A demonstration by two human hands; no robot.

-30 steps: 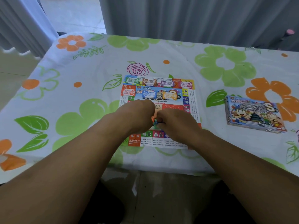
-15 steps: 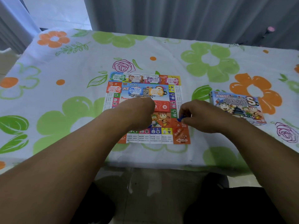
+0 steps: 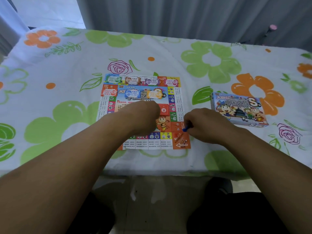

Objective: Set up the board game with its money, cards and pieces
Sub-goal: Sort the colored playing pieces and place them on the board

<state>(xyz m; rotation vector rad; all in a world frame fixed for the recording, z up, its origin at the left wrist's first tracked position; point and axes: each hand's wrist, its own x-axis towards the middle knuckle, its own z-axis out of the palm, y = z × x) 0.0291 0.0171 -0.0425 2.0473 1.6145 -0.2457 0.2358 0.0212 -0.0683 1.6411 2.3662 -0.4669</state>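
Note:
A small colourful paper game board [image 3: 175, 100] lies flat on the flowered tablecloth. Several stacks of play money [image 3: 132, 94] lie along its top row and centre. A red card stack [image 3: 163, 109] sits near the middle. My right hand [image 3: 207, 124] pinches a small blue playing piece [image 3: 185, 128] just above the board's orange corner square at the lower right. My left hand [image 3: 141, 115] hovers with curled fingers over the board's centre; its fingertips and anything in them are hidden.
The blue game box [image 3: 239, 109] lies to the right of the board. The table's near edge [image 3: 152, 173] runs just below the board, with floor beneath. Grey curtains hang behind the table.
My hands were together over the board's centre; the right hand has moved right with the blue piece to the lower right corner. The left hand stayed over the centre.

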